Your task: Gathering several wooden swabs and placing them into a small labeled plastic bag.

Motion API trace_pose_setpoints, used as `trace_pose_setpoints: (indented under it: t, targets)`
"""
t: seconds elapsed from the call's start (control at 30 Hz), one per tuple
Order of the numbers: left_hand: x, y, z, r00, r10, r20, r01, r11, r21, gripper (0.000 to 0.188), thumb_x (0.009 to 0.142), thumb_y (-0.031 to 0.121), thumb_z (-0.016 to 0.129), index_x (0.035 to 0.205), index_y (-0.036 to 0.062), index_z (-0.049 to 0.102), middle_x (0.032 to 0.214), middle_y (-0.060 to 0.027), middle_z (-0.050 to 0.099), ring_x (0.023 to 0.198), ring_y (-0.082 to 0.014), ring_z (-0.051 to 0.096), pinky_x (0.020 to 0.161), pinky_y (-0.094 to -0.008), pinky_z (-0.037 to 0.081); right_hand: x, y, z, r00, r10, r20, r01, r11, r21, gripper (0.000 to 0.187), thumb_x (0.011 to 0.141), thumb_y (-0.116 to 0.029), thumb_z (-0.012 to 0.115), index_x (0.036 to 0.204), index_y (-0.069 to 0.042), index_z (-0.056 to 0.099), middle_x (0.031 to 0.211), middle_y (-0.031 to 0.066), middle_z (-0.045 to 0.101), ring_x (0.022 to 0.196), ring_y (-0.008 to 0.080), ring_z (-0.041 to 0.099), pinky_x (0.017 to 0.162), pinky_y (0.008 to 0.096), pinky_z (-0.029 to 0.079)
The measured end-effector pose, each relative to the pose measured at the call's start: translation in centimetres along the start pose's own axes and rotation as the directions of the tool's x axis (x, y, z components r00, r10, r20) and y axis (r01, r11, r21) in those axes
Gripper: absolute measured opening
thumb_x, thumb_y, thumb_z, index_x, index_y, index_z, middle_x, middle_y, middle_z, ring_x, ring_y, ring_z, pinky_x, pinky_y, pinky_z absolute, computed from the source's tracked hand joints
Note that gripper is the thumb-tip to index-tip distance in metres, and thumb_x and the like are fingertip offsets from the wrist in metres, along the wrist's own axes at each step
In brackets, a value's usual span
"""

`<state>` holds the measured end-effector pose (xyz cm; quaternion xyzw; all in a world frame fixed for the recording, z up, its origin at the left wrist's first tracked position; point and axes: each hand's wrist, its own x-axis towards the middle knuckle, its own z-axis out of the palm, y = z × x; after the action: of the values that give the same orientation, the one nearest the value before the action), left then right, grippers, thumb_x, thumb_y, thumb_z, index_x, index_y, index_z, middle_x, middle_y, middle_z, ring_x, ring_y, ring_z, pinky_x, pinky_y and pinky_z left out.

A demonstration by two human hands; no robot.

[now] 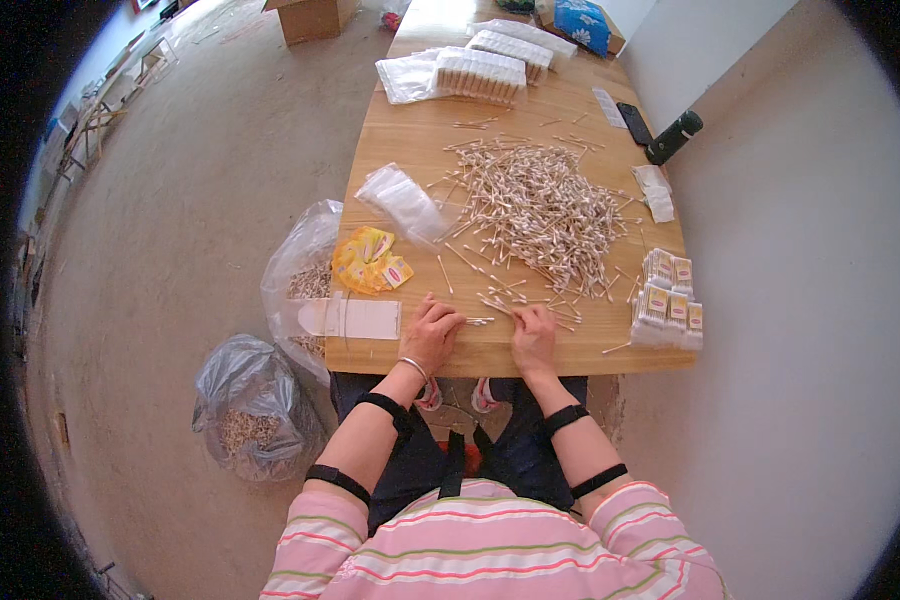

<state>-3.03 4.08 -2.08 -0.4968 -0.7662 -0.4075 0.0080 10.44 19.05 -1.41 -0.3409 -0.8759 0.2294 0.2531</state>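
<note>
Near the table's front edge, my left hand [433,333] is closed around a few cotton swabs [480,321], their white tips sticking out to the right. My right hand [535,340] is just to the right, its fingers pinched together at the ends of several loose swabs [496,304]. Its fingertips are partly hidden. Beyond both hands lies a large heap of cotton swabs [545,205], with strays scattered around it. Left of my left hand is a white card-like strip [373,320] at the table edge. Yellow printed labels [368,262] lie fanned out behind it.
Clear plastic bags [403,200] lie left of the heap. Filled swab packs stand at the right edge [667,300] and far end [478,75]. A phone [633,123] and dark bottle [675,138] sit by the wall. Swab-filled sacks [255,410] are on the floor at left.
</note>
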Motion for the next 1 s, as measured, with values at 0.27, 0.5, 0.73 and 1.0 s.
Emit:
trace_pose_setpoints:
  t: [0.27,0.5,0.73,1.0]
  targets:
    - [0.1,0.9,-0.2,0.987,-0.150,-0.060,0.150,0.989,0.002,0.031,0.076,0.017,0.068,0.103,0.0070,0.058,0.102,-0.0134,0.056,0.102,-0.0327,0.051,0.099,-0.0443,0.037,0.3,-4.3,2.6,0.971,-0.217,0.096,0.192,0.956,0.222,0.021,0.075,-0.004,0.059,0.094,-0.008,0.066,0.092,0.0104,0.057,0.091,0.0297,0.052,0.082,0.0403,0.043]
    - [3.6,0.7,-0.1,0.933,-0.331,-0.144,0.356,0.911,0.209,0.038,0.078,0.019,0.066,0.112,0.0070,0.055,0.107,-0.0135,0.055,0.106,-0.0320,0.048,0.091,-0.0422,0.039,2.7,-1.4,0.5,0.993,-0.085,-0.087,0.074,0.989,-0.128,0.021,0.075,-0.008,0.063,0.095,-0.010,0.065,0.098,0.0067,0.055,0.095,0.0269,0.050,0.085,0.0404,0.041]
    - [6.3,-1.0,1.0,0.924,-0.378,-0.053,0.382,0.911,0.154,0.036,0.076,0.015,0.066,0.110,0.0085,0.059,0.099,-0.0112,0.060,0.100,-0.0302,0.053,0.087,-0.0387,0.042,4.8,1.3,1.3,0.995,-0.091,-0.033,0.087,0.991,-0.097,0.012,0.075,-0.011,0.065,0.088,-0.009,0.064,0.090,0.0070,0.055,0.091,0.0273,0.051,0.080,0.0393,0.042]
    - [2.9,-1.7,-0.7,0.988,-0.073,0.134,0.075,0.997,-0.009,0.028,0.074,0.013,0.066,0.102,0.0111,0.064,0.093,-0.0071,0.063,0.095,-0.0286,0.054,0.087,-0.0395,0.041,5.7,1.2,1.2,0.998,-0.006,-0.060,-0.006,0.979,-0.203,0.012,0.077,-0.013,0.064,0.089,-0.011,0.062,0.092,0.0070,0.055,0.093,0.0280,0.051,0.082,0.0400,0.042]
